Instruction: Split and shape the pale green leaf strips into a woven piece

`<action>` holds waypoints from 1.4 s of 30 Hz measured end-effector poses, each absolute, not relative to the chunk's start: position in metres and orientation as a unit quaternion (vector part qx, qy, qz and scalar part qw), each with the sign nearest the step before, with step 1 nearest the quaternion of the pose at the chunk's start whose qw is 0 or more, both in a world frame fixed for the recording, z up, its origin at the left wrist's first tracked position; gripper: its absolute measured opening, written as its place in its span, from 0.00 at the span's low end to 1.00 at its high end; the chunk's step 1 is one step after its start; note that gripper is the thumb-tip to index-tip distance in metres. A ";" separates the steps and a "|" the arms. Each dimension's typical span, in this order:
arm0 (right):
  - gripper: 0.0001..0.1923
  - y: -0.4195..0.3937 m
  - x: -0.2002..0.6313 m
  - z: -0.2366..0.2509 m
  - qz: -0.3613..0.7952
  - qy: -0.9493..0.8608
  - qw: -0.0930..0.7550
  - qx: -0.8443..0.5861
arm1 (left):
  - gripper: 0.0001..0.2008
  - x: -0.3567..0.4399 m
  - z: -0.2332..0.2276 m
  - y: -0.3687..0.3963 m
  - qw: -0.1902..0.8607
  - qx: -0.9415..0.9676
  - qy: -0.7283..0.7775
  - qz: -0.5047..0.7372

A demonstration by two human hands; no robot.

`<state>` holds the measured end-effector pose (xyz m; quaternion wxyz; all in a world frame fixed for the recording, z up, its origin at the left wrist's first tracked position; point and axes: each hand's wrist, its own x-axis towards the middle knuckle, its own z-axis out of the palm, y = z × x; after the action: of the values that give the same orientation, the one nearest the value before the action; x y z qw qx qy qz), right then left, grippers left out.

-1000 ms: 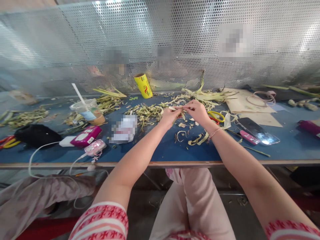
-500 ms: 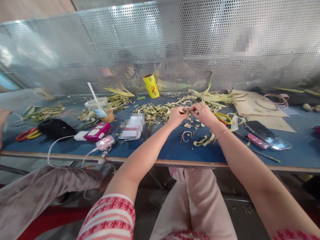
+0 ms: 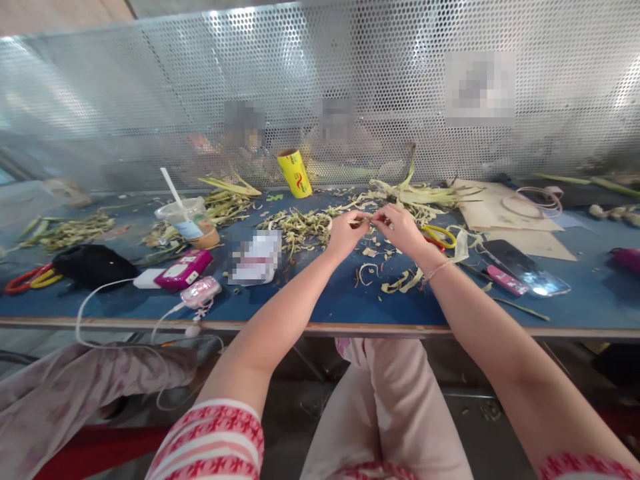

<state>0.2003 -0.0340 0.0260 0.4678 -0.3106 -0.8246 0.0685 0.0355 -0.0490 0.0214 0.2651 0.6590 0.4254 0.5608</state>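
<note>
A thin pale-green strip of leaf runs left to right between our two hands above the blue desk — left hand and right hand each pinched shut on an end, equally near. Pale curled leaf trimmings lie just below; yellow-handled scissors sit beside the right wrist.

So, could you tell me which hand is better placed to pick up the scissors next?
Right, probably. The right hand is just beside the scissors; the left hand is farther off. Both pinch a leaf strip.
</note>
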 end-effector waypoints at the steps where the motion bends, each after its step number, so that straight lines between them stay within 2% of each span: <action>1: 0.03 -0.034 0.200 0.026 0.073 -0.821 0.474 -0.310 | 0.06 0.035 0.021 -0.049 0.264 0.658 0.426 0.562; 7: 0.03 -0.037 0.197 0.026 0.097 -0.807 0.485 -0.323 | 0.05 0.035 0.019 -0.048 0.276 0.656 0.414 0.568; 17: 0.03 -0.039 0.199 0.029 0.062 -0.825 0.471 -0.306 | 0.03 0.038 0.021 -0.047 0.323 0.622 0.408 0.586; 25: 0.02 -0.032 0.199 0.025 0.098 -0.784 0.507 -0.346 | 0.04 0.039 0.021 -0.050 0.339 0.627 0.403 0.575; 31: 0.06 -0.030 0.195 0.019 0.107 -0.768 0.516 -0.364 | 0.03 0.045 0.024 -0.053 0.370 0.603 0.416 0.571; 42: 0.03 -0.040 0.195 0.029 0.105 -0.798 0.509 -0.304 | 0.07 0.046 0.017 -0.045 0.418 0.551 0.345 0.635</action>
<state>0.1951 -0.0399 0.0286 0.5093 -0.3041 -0.7981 0.1055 0.0459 -0.0455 0.0169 0.4180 0.5508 0.3446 0.6350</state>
